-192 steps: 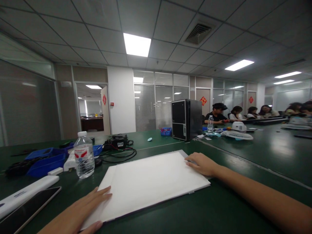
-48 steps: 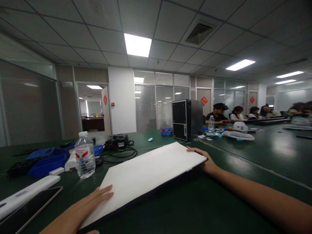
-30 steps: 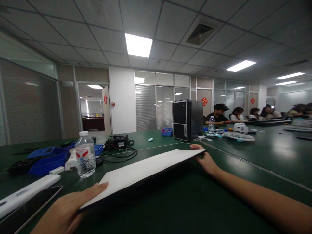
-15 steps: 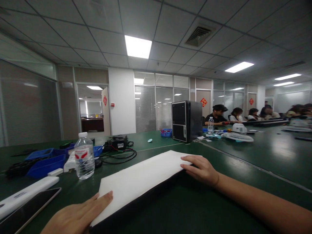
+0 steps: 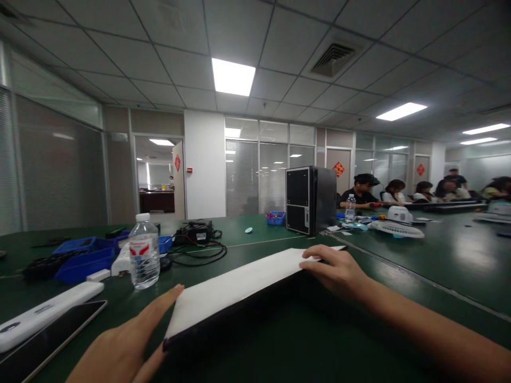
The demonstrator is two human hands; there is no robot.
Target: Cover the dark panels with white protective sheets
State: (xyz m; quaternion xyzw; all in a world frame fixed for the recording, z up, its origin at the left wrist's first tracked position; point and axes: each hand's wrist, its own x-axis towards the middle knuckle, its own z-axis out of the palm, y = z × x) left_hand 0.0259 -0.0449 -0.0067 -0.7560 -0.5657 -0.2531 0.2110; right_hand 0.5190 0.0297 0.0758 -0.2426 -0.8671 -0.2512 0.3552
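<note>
A white paper-like sheet or thin stack (image 5: 239, 280) slants across the front of the green table, its near edge dark underneath. My left hand (image 5: 120, 338) is at its left end. The index fingertip meets the far left corner and the thumb the near left corner, with the short edge between them. At the other end, my right hand (image 5: 339, 270) grips the sheet with bent fingers on its top face; its thumb is hidden. The sheet's far right corner sticks out past the right hand. Whether it is one sheet or several I cannot tell.
A water bottle (image 5: 144, 252) stands left, by blue trays (image 5: 85, 263) and a black adapter with cables (image 5: 195, 232). A white device (image 5: 51, 311) and a phone (image 5: 56, 338) lie front left. Behind are a computer tower (image 5: 309, 199) and a white fan part (image 5: 397, 229). People sit far right.
My left hand has slid from the sheet's top to its left edge, thumb and index finger spread. The sheet appears flatter and farther right. My right hand's fingers are more bent.
</note>
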